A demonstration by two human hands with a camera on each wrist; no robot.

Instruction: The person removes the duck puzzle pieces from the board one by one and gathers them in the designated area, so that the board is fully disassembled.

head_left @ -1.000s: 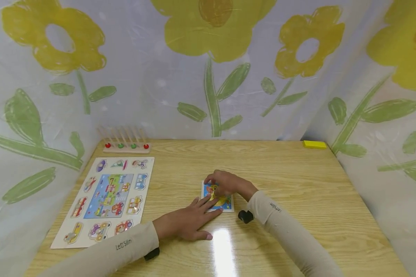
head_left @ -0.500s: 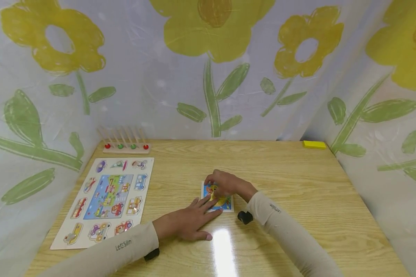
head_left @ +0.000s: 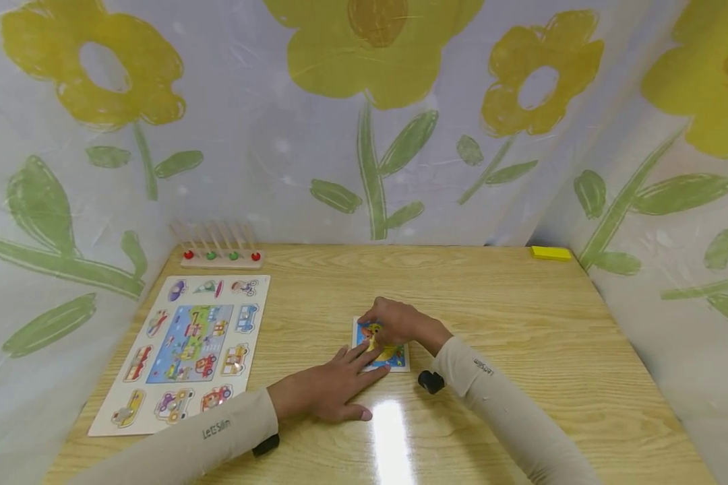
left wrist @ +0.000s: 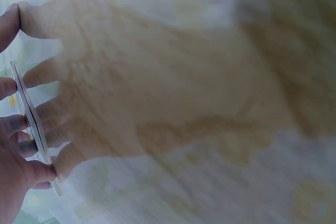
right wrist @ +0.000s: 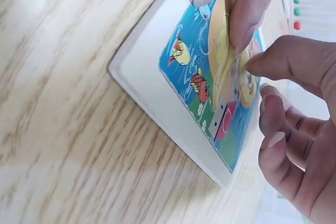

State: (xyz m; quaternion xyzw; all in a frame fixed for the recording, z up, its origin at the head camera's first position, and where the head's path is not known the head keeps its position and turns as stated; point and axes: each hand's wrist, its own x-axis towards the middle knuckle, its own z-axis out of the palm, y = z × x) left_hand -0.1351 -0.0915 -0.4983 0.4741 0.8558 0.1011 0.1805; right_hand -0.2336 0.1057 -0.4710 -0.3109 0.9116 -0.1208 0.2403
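Note:
A small flat picture puzzle (head_left: 396, 357) with a white border lies on the wooden table, showing a yellow figure and fish on blue. My left hand (head_left: 334, 389) lies palm down with spread, nearly straight fingers, their tips on the puzzle's left part. From the right, my right hand (head_left: 402, 320) bends over the far part of the puzzle. In the right wrist view its thumb (right wrist: 281, 62) touches the printed picture (right wrist: 202, 90), while the other fingers curl at the far edge. The middle of the picture is partly hidden by both hands.
A large vehicle puzzle board (head_left: 255, 350) lies to the left. Behind it stands a pegged rack (head_left: 221, 261) with red and green beads. A yellow block (head_left: 551, 253) sits at the back right corner. A flowered curtain (head_left: 267, 168) encloses the table.
The right hand's fingers shift very slightly over the far part of the puzzle. The left hand and the puzzle stay in place.

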